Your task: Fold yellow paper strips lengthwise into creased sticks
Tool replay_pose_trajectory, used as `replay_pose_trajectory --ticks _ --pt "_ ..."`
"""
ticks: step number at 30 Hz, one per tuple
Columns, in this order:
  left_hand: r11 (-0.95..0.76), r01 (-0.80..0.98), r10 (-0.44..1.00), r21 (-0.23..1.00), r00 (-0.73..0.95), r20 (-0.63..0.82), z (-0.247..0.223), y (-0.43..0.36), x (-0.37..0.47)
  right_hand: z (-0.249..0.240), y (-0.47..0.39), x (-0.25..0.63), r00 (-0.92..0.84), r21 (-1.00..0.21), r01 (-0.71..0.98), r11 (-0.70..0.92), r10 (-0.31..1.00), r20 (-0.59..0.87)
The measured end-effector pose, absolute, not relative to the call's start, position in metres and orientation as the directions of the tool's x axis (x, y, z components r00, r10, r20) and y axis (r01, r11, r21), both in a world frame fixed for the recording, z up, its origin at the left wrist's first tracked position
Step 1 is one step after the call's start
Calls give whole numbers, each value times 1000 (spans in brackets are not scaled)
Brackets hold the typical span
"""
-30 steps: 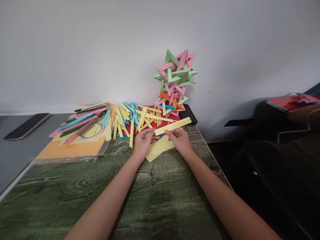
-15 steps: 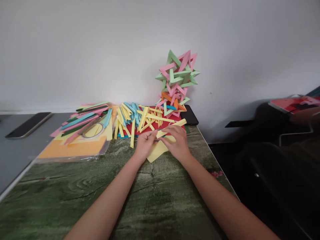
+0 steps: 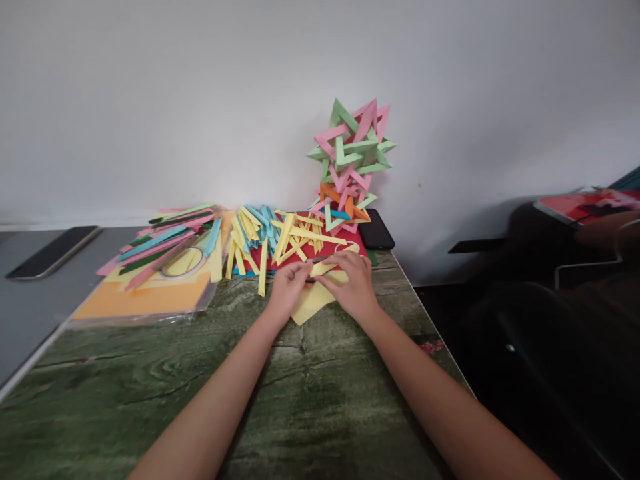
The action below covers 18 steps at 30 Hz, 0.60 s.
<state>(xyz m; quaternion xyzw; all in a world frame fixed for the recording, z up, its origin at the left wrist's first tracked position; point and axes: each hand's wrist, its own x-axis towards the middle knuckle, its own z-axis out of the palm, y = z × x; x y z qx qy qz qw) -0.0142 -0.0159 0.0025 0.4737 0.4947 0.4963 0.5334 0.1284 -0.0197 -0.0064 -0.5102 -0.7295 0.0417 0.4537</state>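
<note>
Both of my hands meet over a yellow paper sheet (image 3: 306,310) on the table. My left hand (image 3: 287,293) is closed, its fingertips pinching one end of a narrow yellow paper strip (image 3: 319,269). The other end is gripped by my right hand (image 3: 355,283), its fingers curled and hiding part of it. Just beyond my hands lie loose folded yellow paper strips (image 3: 285,240) and light blue strips (image 3: 267,227), partly on a red sheet (image 3: 257,257). Behind them a large pink and green folded-paper star ball (image 3: 350,143) rests on a smaller multicoloured one (image 3: 345,207).
A plastic sleeve of orange paper (image 3: 145,300) lies left, with coloured strips (image 3: 165,237) and a roll of tape (image 3: 183,262) on it. One phone (image 3: 55,252) lies far left, another (image 3: 377,230) by the star balls. The wood-patterned table (image 3: 150,400) ends at a right edge.
The end of the yellow strip that stuck out past my right hand is no longer seen there. My hands stay almost in place, and the whole view has shifted slightly.
</note>
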Motion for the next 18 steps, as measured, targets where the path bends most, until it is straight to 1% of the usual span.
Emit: replay_pose_trajectory --ticks 4,7,11,18 --pt "64 -38 998 997 5 -64 3 -16 -14 -6 -20 128 -96 -521 692 500 779 620" --pt "78 -28 997 997 4 -77 2 -16 -14 -5 -20 128 -106 -543 665 513 784 612" --pt "55 -45 998 997 -14 -56 -2 -14 -15 -6 -19 128 -84 -560 655 507 786 613" --pt "42 81 999 996 0 -42 -3 -16 -15 -3 -23 128 -195 -484 662 573 755 626"
